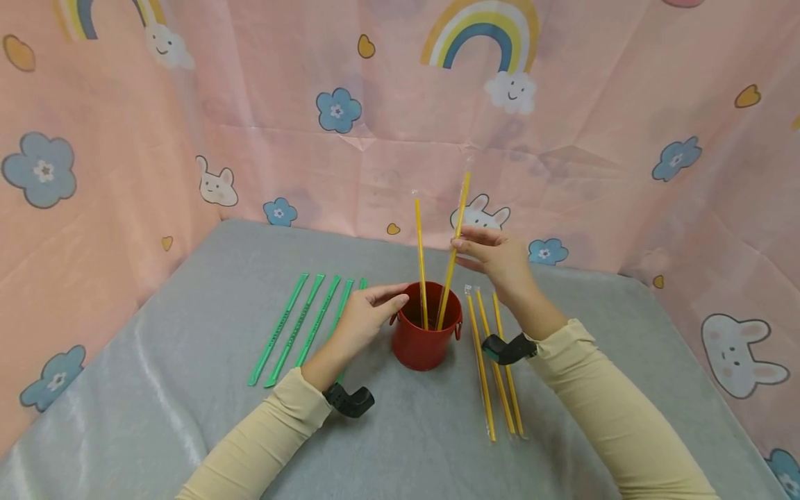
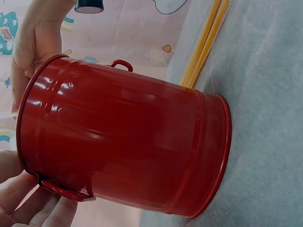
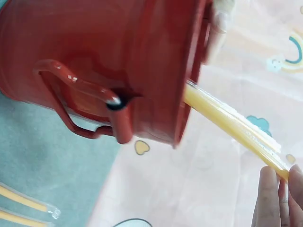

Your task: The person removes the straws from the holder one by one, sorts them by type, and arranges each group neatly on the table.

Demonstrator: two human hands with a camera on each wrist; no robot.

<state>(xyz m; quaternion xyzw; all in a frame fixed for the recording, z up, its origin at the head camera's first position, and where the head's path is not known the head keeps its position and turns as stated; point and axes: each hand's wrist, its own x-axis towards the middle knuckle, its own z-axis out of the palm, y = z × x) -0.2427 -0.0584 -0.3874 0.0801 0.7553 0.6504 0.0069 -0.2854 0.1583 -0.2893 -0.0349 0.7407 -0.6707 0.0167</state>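
Note:
A red metal bucket with small side handles stands upright on the cloth. My left hand grips its left rim, the fingers beside a handle in the left wrist view. Between thumb and fingers, my right hand pinches a yellow straw in a clear wrapper. That straw leans to the right, its lower end inside the bucket. Another wrapped yellow straw stands in the bucket to its left. The right wrist view shows the pinched straw crossing the rim.
Three wrapped yellow straws lie side by side right of the bucket, partly under the right wrist. Several green-wrapped straws lie in a row on the left, some partly behind the left hand. A pink printed curtain surrounds the grey cloth.

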